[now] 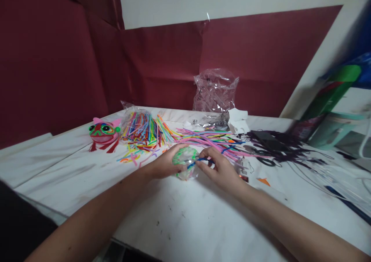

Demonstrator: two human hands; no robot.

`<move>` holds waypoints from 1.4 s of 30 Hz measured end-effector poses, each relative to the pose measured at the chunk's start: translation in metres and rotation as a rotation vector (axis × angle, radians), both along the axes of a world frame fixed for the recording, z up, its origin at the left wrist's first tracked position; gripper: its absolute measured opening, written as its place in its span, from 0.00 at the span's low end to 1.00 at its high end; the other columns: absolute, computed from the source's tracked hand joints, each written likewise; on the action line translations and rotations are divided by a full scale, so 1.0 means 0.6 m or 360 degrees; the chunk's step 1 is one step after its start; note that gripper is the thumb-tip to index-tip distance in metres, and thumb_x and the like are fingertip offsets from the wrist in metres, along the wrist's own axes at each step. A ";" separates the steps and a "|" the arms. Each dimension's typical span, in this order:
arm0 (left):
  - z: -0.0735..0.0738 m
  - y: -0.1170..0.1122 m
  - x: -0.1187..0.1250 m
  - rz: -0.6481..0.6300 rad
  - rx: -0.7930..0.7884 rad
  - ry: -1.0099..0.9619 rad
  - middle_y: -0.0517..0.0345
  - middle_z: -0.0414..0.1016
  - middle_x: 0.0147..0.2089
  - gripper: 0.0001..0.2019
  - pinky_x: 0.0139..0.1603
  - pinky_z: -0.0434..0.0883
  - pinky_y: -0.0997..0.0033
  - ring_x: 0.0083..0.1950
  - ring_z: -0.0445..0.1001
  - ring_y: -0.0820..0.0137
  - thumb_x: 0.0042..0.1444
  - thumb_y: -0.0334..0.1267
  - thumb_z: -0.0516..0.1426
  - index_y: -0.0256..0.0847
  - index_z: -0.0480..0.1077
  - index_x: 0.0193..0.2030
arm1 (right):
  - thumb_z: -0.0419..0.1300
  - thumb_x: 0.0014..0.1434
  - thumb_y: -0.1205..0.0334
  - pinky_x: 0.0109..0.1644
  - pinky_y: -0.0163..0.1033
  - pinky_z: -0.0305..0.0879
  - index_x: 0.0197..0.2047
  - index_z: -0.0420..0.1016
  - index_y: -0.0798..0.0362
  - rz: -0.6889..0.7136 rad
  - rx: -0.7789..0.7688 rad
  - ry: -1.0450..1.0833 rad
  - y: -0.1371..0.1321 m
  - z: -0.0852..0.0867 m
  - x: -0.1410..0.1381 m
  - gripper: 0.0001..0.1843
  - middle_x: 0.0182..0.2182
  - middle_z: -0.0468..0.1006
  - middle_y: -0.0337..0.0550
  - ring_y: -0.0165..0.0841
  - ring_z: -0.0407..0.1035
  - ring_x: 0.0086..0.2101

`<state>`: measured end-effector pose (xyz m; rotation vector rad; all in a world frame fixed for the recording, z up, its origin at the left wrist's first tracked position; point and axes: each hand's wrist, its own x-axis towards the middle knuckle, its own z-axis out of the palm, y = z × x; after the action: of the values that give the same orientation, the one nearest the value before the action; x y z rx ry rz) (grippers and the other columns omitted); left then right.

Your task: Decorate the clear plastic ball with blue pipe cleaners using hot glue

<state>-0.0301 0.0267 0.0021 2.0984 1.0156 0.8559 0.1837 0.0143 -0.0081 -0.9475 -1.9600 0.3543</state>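
My left hand (168,163) is wrapped round a clear, rounded plastic piece (184,172) with bright green pipe cleaner along its upper side. My right hand (218,167) pinches a dark blue pipe cleaner (191,164) between thumb and fingers. One end of the blue strip lies across the clear piece, and the other sticks out behind my right fingers. Whether the strip is fastened to the piece I cannot tell. Loose pink pipe cleaners (199,137) lie on the table just beyond both hands.
A pink and red animal-face figure (104,133) stands at the left, beside a bag of multicoloured pipe cleaners (142,126). Behind is a crumpled clear bag (214,90). To the right are black scissors (266,161), a dark phone (269,141), an orange scrap (263,182) and a pale green container (333,132).
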 end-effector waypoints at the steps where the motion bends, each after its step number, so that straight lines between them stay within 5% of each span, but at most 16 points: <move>1: 0.000 0.000 0.000 0.0004 0.0024 0.0012 0.44 0.59 0.66 0.41 0.64 0.57 0.54 0.66 0.57 0.51 0.45 0.53 0.62 0.37 0.56 0.64 | 0.59 0.55 0.60 0.27 0.36 0.61 0.33 0.66 0.50 -0.0008 -0.0012 0.0016 0.000 0.000 -0.001 0.05 0.30 0.71 0.42 0.34 0.66 0.29; 11: -0.003 0.001 0.005 0.0052 0.0288 0.0168 0.43 0.55 0.67 0.37 0.68 0.52 0.55 0.68 0.52 0.53 0.46 0.41 0.62 0.37 0.58 0.63 | 0.59 0.53 0.61 0.36 0.40 0.63 0.30 0.64 0.50 0.0059 -0.0016 0.0166 0.007 -0.022 -0.012 0.06 0.29 0.68 0.40 0.35 0.63 0.32; 42: -0.010 0.003 0.005 0.0025 0.0299 0.0085 0.44 0.56 0.67 0.38 0.67 0.51 0.54 0.68 0.52 0.49 0.47 0.48 0.62 0.37 0.58 0.64 | 0.60 0.47 0.66 0.36 0.39 0.59 0.33 0.62 0.49 0.0067 -0.0093 0.0283 0.007 -0.034 -0.018 0.10 0.33 0.66 0.39 0.35 0.62 0.35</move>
<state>-0.0271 0.0287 -0.0038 2.2837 1.0144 0.9391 0.1730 0.0186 -0.0283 -0.8815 -1.8178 0.5052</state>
